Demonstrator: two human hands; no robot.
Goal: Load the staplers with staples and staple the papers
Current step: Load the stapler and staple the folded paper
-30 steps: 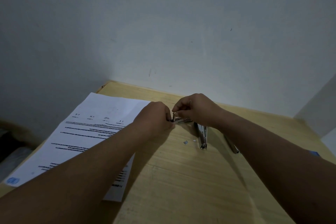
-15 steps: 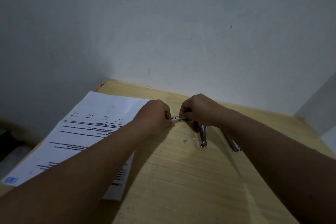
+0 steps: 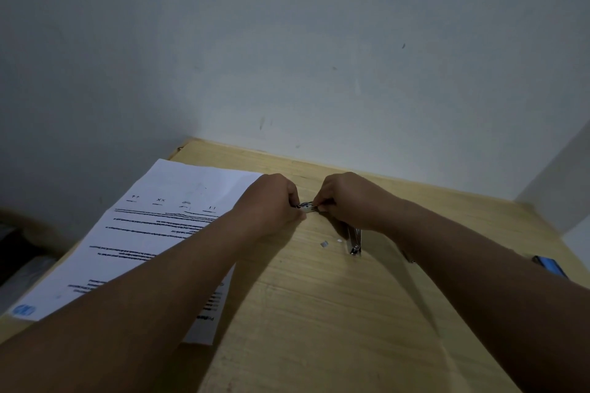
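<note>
Wide pale wall (image 3: 287,41) behind, filling most of the view. Below it the wooden tabletop (image 3: 319,313), cut off at the bottom and at both sides.

On the left part of the tabletop, a stack of printed papers (image 3: 166,210), lying flat, partly covered by the left forearm. Not yet stapled, as far as can be judged.

Left hand (image 3: 271,201) and right hand (image 3: 351,198) close together near the far edge, fingers of both curled and pinching one small metal stapler (image 3: 307,206) between them. Long axis of this stapler roughly left to right, one end in each grip, so equally near to both hands. Only a short shiny part visible in the gap; whether staples are inside, or whether the magazine is open, impossible to tell.

Just beside the right wrist, a second stapler (image 3: 355,240) resting on the tabletop, long axis pointing toward the camera, its far end hidden under the right hand. Nearer to the right hand.

Beside it a small pale scrap (image 3: 324,244), perhaps a piece of staples, too small to identify. At the right edge a blue object (image 3: 550,265), half hidden by the right forearm.
</note>
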